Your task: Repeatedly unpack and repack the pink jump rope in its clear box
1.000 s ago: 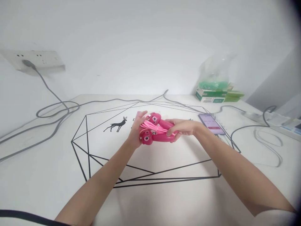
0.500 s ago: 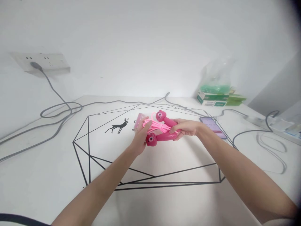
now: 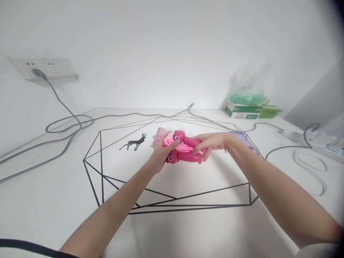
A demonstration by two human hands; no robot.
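A pink jump rope (image 3: 189,157) is held above the table between both hands. Its two handles end in animal heads with big eyes, and the light pink cord lies bundled between them. My left hand (image 3: 160,152) is closed round the head end, its thumb across the cord near the upper head. At the other end, the fingers of my right hand (image 3: 208,143) grip the plain handle ends. Behind my left hand, a clear and pink package (image 3: 159,134) lies on the table, partly covered.
A phone (image 3: 244,141) lies beyond my right forearm, partly hidden by it. Green and white boxes (image 3: 243,110) with a plastic bag on top stand at the back right. Grey cables (image 3: 115,116) run along the wall from a socket panel (image 3: 57,70). A power strip (image 3: 295,136) sits at right.
The two handles have come closer together, nearly parallel, with the cord between them. My left thumb has moved onto the upper head. My right forearm now covers more of the phone.
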